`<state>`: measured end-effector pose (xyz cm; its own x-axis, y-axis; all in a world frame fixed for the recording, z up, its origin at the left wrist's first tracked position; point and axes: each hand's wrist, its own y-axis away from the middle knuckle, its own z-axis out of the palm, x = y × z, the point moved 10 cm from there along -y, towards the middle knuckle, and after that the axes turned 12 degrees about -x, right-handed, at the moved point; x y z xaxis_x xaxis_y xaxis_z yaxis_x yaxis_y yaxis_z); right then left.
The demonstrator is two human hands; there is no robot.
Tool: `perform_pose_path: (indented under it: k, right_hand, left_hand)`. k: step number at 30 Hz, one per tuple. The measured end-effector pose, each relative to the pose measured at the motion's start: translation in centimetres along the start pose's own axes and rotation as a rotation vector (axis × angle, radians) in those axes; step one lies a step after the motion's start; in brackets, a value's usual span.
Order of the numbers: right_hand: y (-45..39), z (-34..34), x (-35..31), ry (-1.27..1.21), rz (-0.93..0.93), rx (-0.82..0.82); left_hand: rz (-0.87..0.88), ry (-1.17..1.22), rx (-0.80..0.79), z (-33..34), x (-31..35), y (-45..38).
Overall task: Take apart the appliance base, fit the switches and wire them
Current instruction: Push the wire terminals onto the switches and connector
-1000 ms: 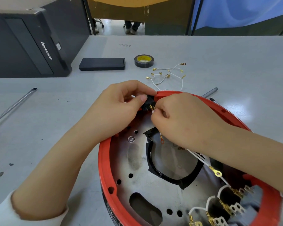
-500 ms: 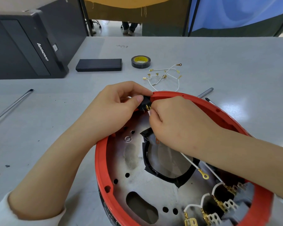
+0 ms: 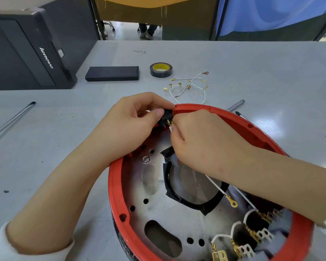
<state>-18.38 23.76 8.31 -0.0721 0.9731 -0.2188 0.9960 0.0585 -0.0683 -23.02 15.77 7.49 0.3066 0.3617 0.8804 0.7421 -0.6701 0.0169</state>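
Both my hands are at the far rim of the round red plastic appliance base [image 3: 267,136], working on one small black switch [image 3: 165,117].

My left hand [image 3: 132,125] pinches that switch between thumb and curled fingers where it sits in the rim, its brass terminals pointing inward. My right hand [image 3: 201,140] is curled tight, its fingertips pinching the end of a thin white wire [image 3: 215,186] right against those terminals; whether the end is on a terminal I cannot tell. The wire runs back under my wrist to a gold ring lug [image 3: 231,202] over the base's metal plate [image 3: 151,187]. Three more black switches [image 3: 252,226] with white leads sit along the near right rim. On the grey table [image 3: 271,76] beyond lie loose white wires with gold terminals [image 3: 188,84], a black tape roll with a yellow core [image 3: 161,69] and a flat black box [image 3: 112,73].
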Motion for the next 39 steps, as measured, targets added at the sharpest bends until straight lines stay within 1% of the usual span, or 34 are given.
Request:
perform_pose_path:
  k: [5, 9, 13, 15, 18, 19, 20, 22, 23, 24, 27, 33, 39]
  right_hand:
    - [-0.2, 0.5, 0.6, -0.033, 0.03, -0.079]
    - [0.3, 0.2, 1.4, -0.172, 0.059, -0.209]
    - [0.8, 1.0, 1.8, -0.268, 0.041, -0.328]
    - [0.7, 1.3, 2.0, -0.299, 0.037, -0.324]
    - [0.1, 1.4, 2.4, -0.325, 0.071, -0.265]
    - [-0.2, 1.7, 2.4, -0.361, 0.085, -0.273]
    - [-0.4, 2.3, 2.5, -0.443, 0.101, -0.316]
    - [-0.6, 4.1, 2.3, -0.635, 0.122, -0.476]
    - [-0.5, 4.5, 2.3, -0.712, 0.134, -0.532]
    - [-0.5, 4.6, 2.5, -0.783, 0.158, -0.55]
    - [-0.6, 4.6, 3.1, -0.898, 0.197, -0.552]
    - [-0.3, 4.6, 2.7, -0.944, 0.17, -0.604]
    - [-0.8, 5.1, 2.7, -0.871, 0.167, -0.55]
  left_hand:
    - [-0.003, 0.055, 0.0, -0.2, -0.4, 0.0]
    - [-0.014, 0.121, -0.007, -0.1, -0.8, 0.0]
    - [-0.005, 0.105, 0.0, -0.3, -0.6, 0.0]
    - [-0.005, 0.105, 0.004, -0.3, -0.5, 0.1]
    - [-0.016, 0.088, 0.009, -0.3, -0.7, 0.2]
    - [-0.015, 0.083, 0.009, -0.3, -0.7, 0.1]
    - [-0.009, 0.082, 0.006, -0.3, -0.7, 0.1]
    - [0.0, 0.091, -0.001, -0.3, -0.7, 0.0]
    - [-0.001, 0.091, -0.002, -0.3, -0.7, 0.0]
    - [-0.004, 0.086, -0.002, -0.3, -0.7, 0.0]
    - [-0.016, 0.07, 0.012, -0.3, -0.7, 0.1]
    - [-0.043, 0.057, 0.042, -0.6, -0.6, 0.4]
    - [-0.013, 0.069, 0.014, -0.4, -0.7, 0.1]
